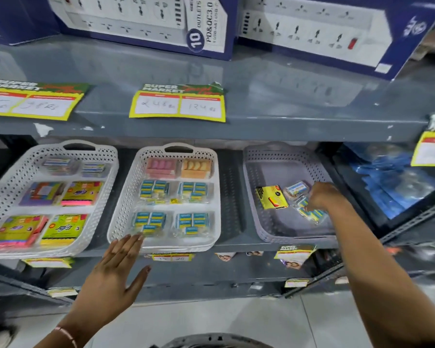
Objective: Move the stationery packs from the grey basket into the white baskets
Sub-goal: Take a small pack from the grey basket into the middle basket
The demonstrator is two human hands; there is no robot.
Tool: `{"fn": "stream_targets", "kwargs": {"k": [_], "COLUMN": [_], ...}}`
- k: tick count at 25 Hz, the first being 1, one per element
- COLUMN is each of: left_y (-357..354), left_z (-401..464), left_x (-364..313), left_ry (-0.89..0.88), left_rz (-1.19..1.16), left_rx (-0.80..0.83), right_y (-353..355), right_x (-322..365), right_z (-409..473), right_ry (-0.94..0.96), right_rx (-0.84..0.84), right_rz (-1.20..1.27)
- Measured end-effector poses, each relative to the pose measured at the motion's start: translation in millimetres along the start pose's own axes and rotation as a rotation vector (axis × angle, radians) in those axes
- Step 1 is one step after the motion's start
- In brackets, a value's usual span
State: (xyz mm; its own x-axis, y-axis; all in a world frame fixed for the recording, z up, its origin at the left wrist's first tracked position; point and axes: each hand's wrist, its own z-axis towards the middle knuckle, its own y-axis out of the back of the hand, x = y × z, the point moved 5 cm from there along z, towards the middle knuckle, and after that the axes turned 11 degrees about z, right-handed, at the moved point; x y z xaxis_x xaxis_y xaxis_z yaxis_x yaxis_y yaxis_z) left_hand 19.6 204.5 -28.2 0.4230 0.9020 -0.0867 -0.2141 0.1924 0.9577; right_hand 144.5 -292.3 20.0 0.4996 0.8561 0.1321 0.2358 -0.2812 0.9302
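Left hand (111,277) flat, fingers spread, before white basket (126,197); right hand (322,197) in grey basket (261,172), seemingly pinching stationery pack (312,216).

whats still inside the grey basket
In the grey basket: a yellow pack, a clear pack with a blue label, and blue-and-yellow packs under the right hand. Whatever else the hand covers is hidden.
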Motion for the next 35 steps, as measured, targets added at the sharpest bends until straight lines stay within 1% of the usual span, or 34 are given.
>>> {"fn": "stream_targets", "kwargs": {"k": [2,3,8,10,12,13,14,16,17,18,20,21,23,24,25,26,28,30,32,35], "left_y": [1,2,3,3,2,2,1,6,9,12,17,17,17,15,14,12,11,11,10,6], "left_z": [-1,0,2,1,0,-2,0,0,1,2,0,0,1,0,-1,-2,-3,-3,-3,-3], "left_x": [0,-1,-4,-4,-2,1,2,7,10,11,15,15,17,19,21,21,23,24,25,26], "left_ry": [0.016,0.020,0.025,0.019,0.026,0.027,0.017,0.019,0.030,0.039,0.037,0.025,0.006,-0.003,-0.012,-0.025,-0.045,-0.067,-0.078,-0.077], "left_rz": [0.001,0.005,0.032,0.037,0.039,0.046,0.054,0.072,0.068,0.061,0.049,0.046,0.039,0.036,0.034,0.032,0.020,0.007,-0.003,-0.024], "left_rx": [-0.008,-0.012,-0.032,-0.010,0.022,0.039,0.050,0.053,0.047,0.038,0.030,0.029,0.027,0.029,0.030,0.027,0.020,0.006,-0.001,-0.006], "right_y": [-12,-17,-17,-8,14,26,40,52,52,47,22,1,-47,-70,-89,-104,-125,-137,-144,-143], "right_x": [-13,-15,-17,-13,4,20,35,78,102,127,179,204,248,267,282,292,304,307,305,307], "right_z": [11,16,32,26,3,-10,-28,-66,-84,-99,-122,-131,-144,-148,-150,-150,-149,-145,-140,-140], "right_ry": [-0.007,0.009,0.068,0.091,0.147,0.207,0.252,0.330,0.351,0.362,0.394,0.378,0.299,0.248,0.191,0.136,0.055,0.037,0.058,0.155], "right_rx": [0.114,0.138,0.200,0.182,0.127,0.094,0.086,0.190,0.252,0.296,0.377,0.464,0.650,0.706,0.717,0.712,0.643,0.557,0.476,0.379], "right_rz": [-0.031,-0.055,-0.122,-0.035,0.178,0.338,0.558,1.073,1.217,1.250,1.192,1.200,1.254,1.266,1.268,1.276,1.271,1.229,1.092,0.779]}}
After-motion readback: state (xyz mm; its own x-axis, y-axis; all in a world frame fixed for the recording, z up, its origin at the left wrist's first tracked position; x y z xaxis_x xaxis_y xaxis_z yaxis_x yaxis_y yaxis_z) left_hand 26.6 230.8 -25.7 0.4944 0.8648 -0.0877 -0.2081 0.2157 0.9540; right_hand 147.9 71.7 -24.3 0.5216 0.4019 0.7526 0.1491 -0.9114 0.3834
